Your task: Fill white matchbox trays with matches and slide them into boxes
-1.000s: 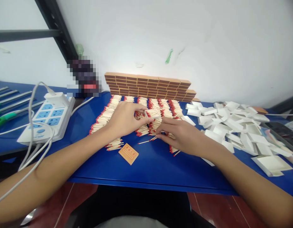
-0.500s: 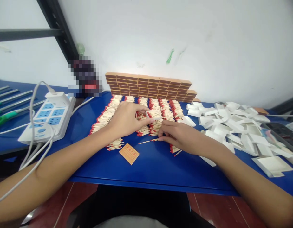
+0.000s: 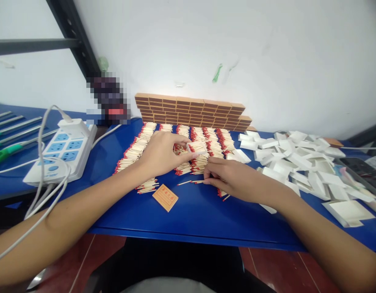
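Observation:
My left hand (image 3: 161,154) is closed round a small white matchbox tray (image 3: 202,152), thumb in front and fingers behind. Red-headed matches lie inside that tray. Just to its right and lower, my right hand (image 3: 229,176) pinches a match (image 3: 198,182) at table level; the fingertips are partly hidden. Another loose match (image 3: 184,183) lies to the left of it. Rows of matches (image 3: 132,152) spread under and behind both hands. An orange matchbox sleeve (image 3: 165,198) with red print lies flat near the front of the blue table (image 3: 188,228).
Orange-brown matchboxes (image 3: 191,110) are stacked like a brick wall at the back. A heap of white trays (image 3: 298,158) covers the right side. A power strip (image 3: 62,150) with white cables (image 3: 64,191) stands at left, beside tools with green handles (image 3: 6,154).
My right hand has shifted very slightly, and the match at its fingertips now lies a little lower and flatter. My left hand keeps the tray in the same place.

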`<state>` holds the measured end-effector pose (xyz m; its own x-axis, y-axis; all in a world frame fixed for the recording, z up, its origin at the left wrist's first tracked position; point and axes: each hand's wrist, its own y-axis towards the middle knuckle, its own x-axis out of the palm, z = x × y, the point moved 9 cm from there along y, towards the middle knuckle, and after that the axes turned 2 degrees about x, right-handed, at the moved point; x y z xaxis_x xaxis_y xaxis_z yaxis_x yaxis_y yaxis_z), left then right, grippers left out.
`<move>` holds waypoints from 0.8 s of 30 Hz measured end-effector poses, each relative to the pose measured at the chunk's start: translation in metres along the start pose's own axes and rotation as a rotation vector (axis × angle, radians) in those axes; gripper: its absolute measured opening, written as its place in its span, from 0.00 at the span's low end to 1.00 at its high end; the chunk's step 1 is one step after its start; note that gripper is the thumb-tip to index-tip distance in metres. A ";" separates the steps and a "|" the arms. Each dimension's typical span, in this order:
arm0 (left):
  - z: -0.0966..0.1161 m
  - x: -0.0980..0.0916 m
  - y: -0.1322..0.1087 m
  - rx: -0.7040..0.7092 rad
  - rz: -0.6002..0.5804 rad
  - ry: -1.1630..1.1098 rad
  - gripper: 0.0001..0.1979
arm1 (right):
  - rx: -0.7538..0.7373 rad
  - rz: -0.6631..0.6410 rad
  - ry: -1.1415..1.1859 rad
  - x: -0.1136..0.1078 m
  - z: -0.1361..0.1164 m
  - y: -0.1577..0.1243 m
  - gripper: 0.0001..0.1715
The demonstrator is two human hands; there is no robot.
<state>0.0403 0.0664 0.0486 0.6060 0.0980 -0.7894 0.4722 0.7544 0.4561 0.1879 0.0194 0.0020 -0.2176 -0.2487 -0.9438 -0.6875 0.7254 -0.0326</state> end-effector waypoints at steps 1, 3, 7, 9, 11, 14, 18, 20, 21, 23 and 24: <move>0.000 0.000 0.000 0.002 0.001 -0.002 0.15 | -0.002 0.003 0.000 0.000 -0.001 0.000 0.08; -0.001 0.000 0.000 0.005 0.004 -0.002 0.15 | -0.002 0.001 0.003 0.001 -0.002 -0.001 0.09; -0.004 0.002 0.000 -0.005 0.008 0.009 0.14 | 0.014 -0.014 0.031 0.003 -0.006 -0.001 0.10; -0.004 0.002 0.000 -0.005 0.006 0.018 0.15 | 0.025 -0.018 0.036 0.004 -0.009 0.000 0.09; -0.003 0.003 0.000 0.001 0.001 0.026 0.15 | 0.031 -0.010 0.033 0.004 -0.012 0.002 0.09; -0.002 0.002 0.000 0.002 -0.004 0.025 0.14 | 0.045 0.028 0.024 0.001 -0.014 0.002 0.05; 0.000 0.001 0.001 0.010 -0.008 0.032 0.13 | 0.051 0.002 -0.010 0.005 -0.014 0.002 0.07; 0.000 0.002 0.001 0.017 -0.008 0.054 0.14 | 0.048 -0.015 -0.022 0.008 -0.013 0.002 0.09; -0.001 0.002 0.001 0.022 -0.008 0.065 0.15 | 0.043 -0.014 -0.022 0.008 -0.013 0.002 0.09; -0.002 0.003 0.001 0.034 -0.010 0.086 0.15 | 0.016 0.010 -0.004 0.004 -0.012 0.002 0.10; -0.003 0.004 0.001 0.043 -0.010 0.097 0.16 | 0.001 0.042 0.009 -0.001 -0.011 0.002 0.10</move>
<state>0.0417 0.0692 0.0446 0.5377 0.1546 -0.8288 0.5059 0.7272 0.4639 0.1792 0.0134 0.0063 -0.2525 -0.2240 -0.9413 -0.6773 0.7356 0.0067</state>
